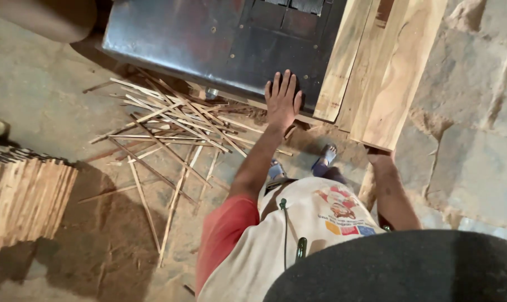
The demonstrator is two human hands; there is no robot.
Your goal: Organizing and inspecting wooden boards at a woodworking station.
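Looking straight down over the dark steel machine table, and everything hangs off that slab. The left hand lies flat and open on the table's near edge, fingers spread, gripping nothing. Just to the right of the table, the pale, grain-streaked wooden plank rests at a slant with a second pale board beside it, its near end overhanging toward the person. The right hand is tucked under that near end, apparently bearing it from below; the fingers are hidden, so whether they are curled around it I cannot tell.

Here is the worry: a long plank carried by one hidden hand could tip or slide off, and the sandalled feet stand right below the table's near edge. The heap of thin wooden offcut strips, strewn on the dusty floor to the left of the table, looks like easy stuff to trip or skid on. The stack of cut wooden slats sits well left of the table, out of the way.
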